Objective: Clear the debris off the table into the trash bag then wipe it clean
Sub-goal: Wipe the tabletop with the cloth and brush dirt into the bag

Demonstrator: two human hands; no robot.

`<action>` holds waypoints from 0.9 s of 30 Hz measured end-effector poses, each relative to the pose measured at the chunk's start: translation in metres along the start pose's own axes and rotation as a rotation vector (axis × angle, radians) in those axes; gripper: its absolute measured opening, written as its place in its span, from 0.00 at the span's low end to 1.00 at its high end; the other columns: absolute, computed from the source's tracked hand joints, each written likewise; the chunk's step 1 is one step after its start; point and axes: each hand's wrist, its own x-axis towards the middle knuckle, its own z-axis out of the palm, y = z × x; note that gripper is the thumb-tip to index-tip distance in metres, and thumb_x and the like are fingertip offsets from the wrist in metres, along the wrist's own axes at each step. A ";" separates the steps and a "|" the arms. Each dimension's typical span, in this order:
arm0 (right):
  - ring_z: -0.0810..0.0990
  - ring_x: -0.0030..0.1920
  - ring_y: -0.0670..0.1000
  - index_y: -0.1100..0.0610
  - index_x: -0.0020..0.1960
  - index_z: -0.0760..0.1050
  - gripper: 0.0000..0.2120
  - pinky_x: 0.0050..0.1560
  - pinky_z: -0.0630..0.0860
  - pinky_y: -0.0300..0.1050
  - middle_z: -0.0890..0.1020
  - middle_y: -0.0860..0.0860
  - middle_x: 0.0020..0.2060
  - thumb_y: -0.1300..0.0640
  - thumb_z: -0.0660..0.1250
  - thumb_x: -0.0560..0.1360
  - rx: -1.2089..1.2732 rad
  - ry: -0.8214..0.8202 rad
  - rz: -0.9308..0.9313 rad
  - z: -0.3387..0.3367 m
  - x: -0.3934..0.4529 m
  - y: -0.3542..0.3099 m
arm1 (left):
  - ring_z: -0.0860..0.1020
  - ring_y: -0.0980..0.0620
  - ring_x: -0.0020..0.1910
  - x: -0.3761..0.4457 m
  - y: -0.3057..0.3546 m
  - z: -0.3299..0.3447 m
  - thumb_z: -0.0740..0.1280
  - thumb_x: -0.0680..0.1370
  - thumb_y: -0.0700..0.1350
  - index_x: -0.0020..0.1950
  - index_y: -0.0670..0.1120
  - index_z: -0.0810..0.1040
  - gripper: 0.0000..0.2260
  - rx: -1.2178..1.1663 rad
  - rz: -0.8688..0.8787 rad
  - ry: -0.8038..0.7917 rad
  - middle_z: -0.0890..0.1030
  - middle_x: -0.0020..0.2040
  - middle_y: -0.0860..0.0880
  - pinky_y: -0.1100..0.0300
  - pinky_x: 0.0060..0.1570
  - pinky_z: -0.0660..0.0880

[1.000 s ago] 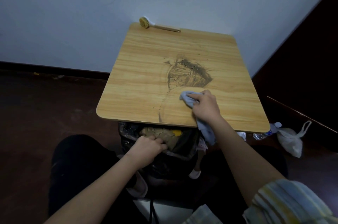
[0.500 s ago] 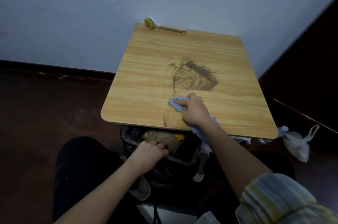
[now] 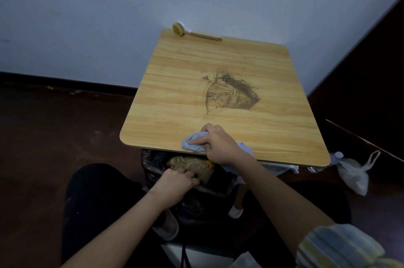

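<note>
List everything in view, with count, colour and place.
table: one, light wood, against the wall
dirt patch: one, dark brown, middle of the table
brush: one, yellow head with pale handle, far table edge
cloth: one, pale blue, near table edge
trash bag: one, black, below the near edge, holding tan scraps
plastic bag: one, white, floor at right
left hand: one, grips the trash bag rim
right hand: one, fingers hold the cloth

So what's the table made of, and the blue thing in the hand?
The table looks like wood or wood-print board: pale grain stripes, smooth surface. The blue thing is a cloth, soft and crumpled under the right hand, probably cotton or microfiber.
</note>
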 end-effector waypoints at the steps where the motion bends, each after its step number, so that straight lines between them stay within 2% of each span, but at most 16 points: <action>1: 0.64 0.52 0.55 0.46 0.66 0.76 0.22 0.50 0.65 0.48 0.70 0.55 0.58 0.65 0.56 0.80 0.001 -0.008 -0.009 0.000 -0.002 0.000 | 0.73 0.45 0.57 0.000 0.000 0.000 0.58 0.78 0.39 0.64 0.52 0.70 0.16 0.002 0.000 0.001 0.73 0.60 0.50 0.55 0.37 0.65; 3: 0.65 0.52 0.55 0.46 0.66 0.76 0.22 0.50 0.66 0.49 0.70 0.55 0.58 0.65 0.56 0.80 -0.006 -0.022 -0.028 0.001 -0.007 -0.002 | 0.74 0.44 0.57 -0.001 0.000 -0.001 0.58 0.78 0.39 0.64 0.52 0.71 0.16 0.004 0.003 0.001 0.74 0.60 0.49 0.55 0.37 0.65; 7: 0.66 0.54 0.58 0.47 0.66 0.76 0.21 0.53 0.70 0.56 0.71 0.55 0.58 0.65 0.57 0.80 -0.010 -0.017 -0.059 0.002 -0.018 -0.003 | 0.73 0.44 0.58 0.000 0.002 -0.003 0.58 0.79 0.40 0.65 0.52 0.71 0.17 0.005 -0.001 -0.003 0.73 0.60 0.49 0.55 0.38 0.64; 11: 0.67 0.53 0.58 0.48 0.66 0.76 0.19 0.51 0.70 0.57 0.71 0.57 0.56 0.62 0.57 0.81 -0.019 0.000 -0.094 0.007 -0.029 -0.004 | 0.73 0.44 0.58 -0.001 0.003 -0.006 0.58 0.79 0.39 0.66 0.52 0.70 0.17 0.009 -0.002 -0.019 0.73 0.60 0.48 0.55 0.38 0.65; 19: 0.67 0.52 0.57 0.50 0.67 0.76 0.17 0.48 0.68 0.54 0.72 0.58 0.54 0.60 0.56 0.82 -0.106 0.036 -0.133 0.013 -0.044 -0.012 | 0.74 0.44 0.57 -0.006 0.000 -0.003 0.58 0.79 0.39 0.66 0.52 0.70 0.17 0.011 0.006 -0.036 0.74 0.59 0.48 0.55 0.38 0.65; 22: 0.67 0.52 0.57 0.49 0.65 0.77 0.17 0.44 0.64 0.48 0.72 0.57 0.54 0.59 0.57 0.80 -0.054 0.142 -0.073 0.007 -0.044 -0.013 | 0.74 0.44 0.57 -0.007 0.001 -0.002 0.57 0.79 0.40 0.65 0.52 0.71 0.16 0.025 0.003 -0.026 0.74 0.60 0.48 0.56 0.38 0.64; 27: 0.67 0.53 0.57 0.48 0.65 0.76 0.20 0.47 0.65 0.46 0.70 0.54 0.52 0.63 0.57 0.78 0.066 0.170 0.035 -0.002 -0.040 -0.005 | 0.74 0.44 0.58 -0.008 0.003 -0.004 0.57 0.78 0.40 0.64 0.52 0.71 0.16 0.033 0.006 -0.012 0.73 0.62 0.49 0.56 0.38 0.64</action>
